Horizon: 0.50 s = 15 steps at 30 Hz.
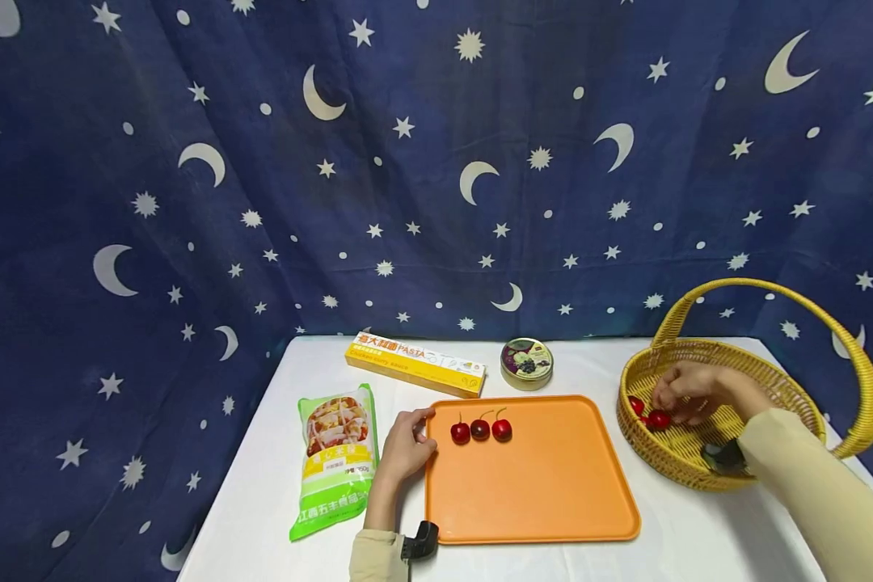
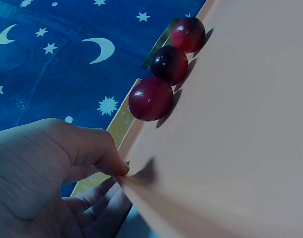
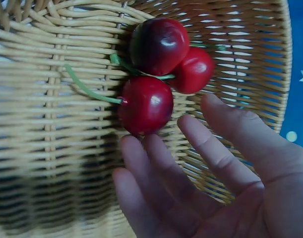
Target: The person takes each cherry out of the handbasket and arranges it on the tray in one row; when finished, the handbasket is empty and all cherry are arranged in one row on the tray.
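My left hand point(image 1: 407, 449) pinches the left rim of an orange tray point(image 1: 531, 493), the thumb over the edge and the other fingers below it in the left wrist view. Three dark red cherries point(image 1: 480, 429) with stems sit in a row near the tray's far left corner. Inside a yellow wicker basket point(image 1: 643, 449) at the right is my right hand point(image 3: 211, 188), fingers spread and slightly bent. Its fingertips lie close under the nearest cherry point(image 3: 146, 104); whether they touch is unclear. Two more cherries, one darker point(image 3: 161, 45) and one bright red point(image 3: 193, 70), rest against it.
A green and yellow food bag point(image 1: 338, 457) lies left of the tray. Behind the tray are a yellow pasta box point(image 1: 415, 364) and a round tin point(image 1: 527, 364). The basket's tall handle point(image 1: 869, 396) arches at the right, near the sleeve. A starry blue cloth point(image 1: 436, 162) hangs behind the table.
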{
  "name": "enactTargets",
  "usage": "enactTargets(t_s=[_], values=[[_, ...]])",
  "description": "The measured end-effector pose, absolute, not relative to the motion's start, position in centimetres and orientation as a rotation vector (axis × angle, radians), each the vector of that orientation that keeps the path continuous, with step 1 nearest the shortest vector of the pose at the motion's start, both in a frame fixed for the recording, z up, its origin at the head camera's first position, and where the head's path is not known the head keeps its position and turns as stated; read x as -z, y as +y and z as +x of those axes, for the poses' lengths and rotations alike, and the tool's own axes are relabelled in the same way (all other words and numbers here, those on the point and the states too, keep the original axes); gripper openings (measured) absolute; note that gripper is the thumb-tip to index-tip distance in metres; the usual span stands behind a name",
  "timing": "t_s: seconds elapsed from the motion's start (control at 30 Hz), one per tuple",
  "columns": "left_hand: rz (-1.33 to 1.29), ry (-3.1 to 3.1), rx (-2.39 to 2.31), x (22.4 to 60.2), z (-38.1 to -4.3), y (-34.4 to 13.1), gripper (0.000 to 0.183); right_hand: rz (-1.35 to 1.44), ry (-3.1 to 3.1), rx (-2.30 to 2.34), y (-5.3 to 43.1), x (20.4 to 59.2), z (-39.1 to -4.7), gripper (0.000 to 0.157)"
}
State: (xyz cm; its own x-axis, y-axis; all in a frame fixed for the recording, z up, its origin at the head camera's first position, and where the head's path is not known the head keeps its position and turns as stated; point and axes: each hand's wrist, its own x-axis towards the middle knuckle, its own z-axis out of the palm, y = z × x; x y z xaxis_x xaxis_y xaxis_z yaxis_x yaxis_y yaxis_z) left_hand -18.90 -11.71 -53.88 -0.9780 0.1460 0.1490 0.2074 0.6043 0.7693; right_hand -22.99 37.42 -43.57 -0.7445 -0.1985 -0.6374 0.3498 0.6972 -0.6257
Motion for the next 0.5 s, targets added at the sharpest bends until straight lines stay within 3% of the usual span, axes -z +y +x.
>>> enactTargets(t_s=[0.33, 0.5], values=[[-0.295, -2.75, 1.333, 53.9, -18.9, -11.5, 0.049, 0.155, 2.188, 0.976, 37.3, 44.8, -23.2, 0.006], [-0.295, -2.746, 1.333, 53.7, -18.9, -11.6, 0.05, 0.125, 2.247, 0.975, 37.3, 43.5, -23.5, 0.01]])
